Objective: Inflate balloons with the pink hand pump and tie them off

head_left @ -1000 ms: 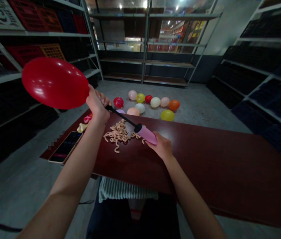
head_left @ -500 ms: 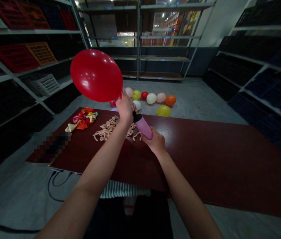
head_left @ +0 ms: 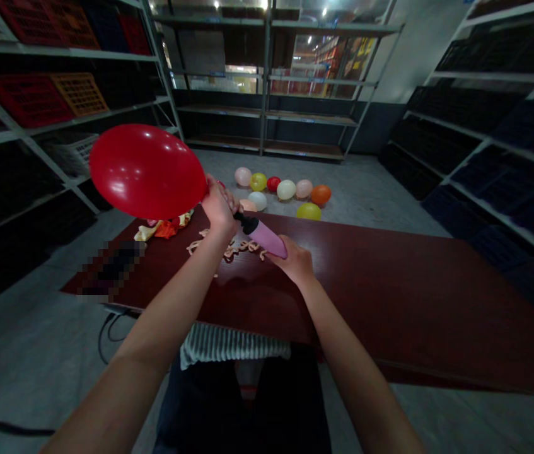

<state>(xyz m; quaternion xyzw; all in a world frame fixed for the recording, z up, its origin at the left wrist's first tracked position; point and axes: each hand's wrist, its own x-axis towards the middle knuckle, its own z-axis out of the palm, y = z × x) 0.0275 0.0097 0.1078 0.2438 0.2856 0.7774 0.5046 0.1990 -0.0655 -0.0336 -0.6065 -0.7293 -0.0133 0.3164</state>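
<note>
A large inflated red balloon [head_left: 146, 171] hangs over the far left part of the dark wooden table [head_left: 389, 290]. My left hand [head_left: 219, 207] is closed around its neck, and the fingers hide where it meets the pump. My right hand [head_left: 296, 261] grips the pink barrel of a balloon pump [head_left: 268, 239], which slants up and left toward my left hand. Its black end shows between the barrel and my left fingers. Beneath my left arm, beige curly strands [head_left: 248, 246] lie on the tabletop, partly covered. Deflated balloons [head_left: 166, 228] are heaped behind the red balloon, in several colours.
Several inflated balloons [head_left: 286, 190] rest on the floor past the table's far edge. Metal shelving [head_left: 264, 113] stands at the back, with crates [head_left: 77, 94] on racks at the left. A ribbed grey-green cloth [head_left: 233, 347] lies under the near edge, above my legs.
The red balloon and my left hand have shifted left and down. More of the pump's black end now shows between my hands. My right hand keeps its grip on the barrel.
</note>
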